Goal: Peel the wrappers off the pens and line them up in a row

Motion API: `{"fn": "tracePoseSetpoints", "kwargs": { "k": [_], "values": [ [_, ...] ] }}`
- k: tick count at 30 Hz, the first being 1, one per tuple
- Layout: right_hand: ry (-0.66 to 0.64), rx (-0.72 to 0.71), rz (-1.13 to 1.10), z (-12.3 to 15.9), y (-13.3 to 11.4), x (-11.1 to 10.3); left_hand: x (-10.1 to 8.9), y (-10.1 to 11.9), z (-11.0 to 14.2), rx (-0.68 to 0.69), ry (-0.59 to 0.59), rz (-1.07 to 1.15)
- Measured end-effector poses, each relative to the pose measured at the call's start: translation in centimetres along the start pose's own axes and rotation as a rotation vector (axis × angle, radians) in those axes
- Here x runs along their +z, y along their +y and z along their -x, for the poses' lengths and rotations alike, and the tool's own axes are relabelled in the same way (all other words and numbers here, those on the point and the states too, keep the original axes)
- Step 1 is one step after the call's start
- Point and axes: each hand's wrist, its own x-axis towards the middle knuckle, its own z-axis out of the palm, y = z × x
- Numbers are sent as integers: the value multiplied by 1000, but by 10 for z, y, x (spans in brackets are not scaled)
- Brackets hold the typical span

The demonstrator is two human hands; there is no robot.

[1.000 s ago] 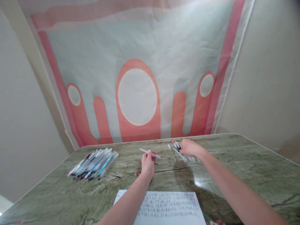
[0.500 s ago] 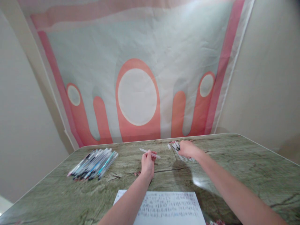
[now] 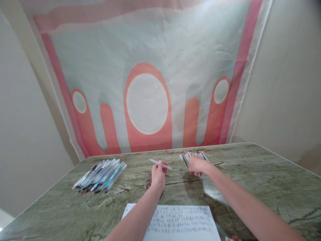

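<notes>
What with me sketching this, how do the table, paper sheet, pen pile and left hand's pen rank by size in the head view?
1. Table
2. Paper sheet
3. Pen pile
4. Pen in left hand

Left hand (image 3: 158,175) grips clear pen barrel (image 3: 153,161) between thumb and fingers, above table (image 3: 250,174). Right hand (image 3: 198,164) over small group of clear pen parts (image 3: 187,156), partly hiding them. Larger pile of pens (image 3: 101,175), mixed colours, lies at table's left. Written sheet (image 3: 180,222) lies nearest wearer, partly under left forearm (image 3: 140,214). Printed cloth (image 3: 175,43) hangs behind table.
</notes>
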Motion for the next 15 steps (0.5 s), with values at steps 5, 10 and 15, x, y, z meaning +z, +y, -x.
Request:
{"fn": "tracePoseSetpoints", "kwargs": {
  "k": [5,10,15],
  "values": [
    [153,-78,-90,-7,10,-9,-1,-1,-1,3,-14,-13],
    [298,-175,-121,-22,15,-6,-3,-3,-1,6,-54,-36],
    [448,-234,-47,-29,10,5,-3,-3,-1,13,-63,-49]
  ]
}}
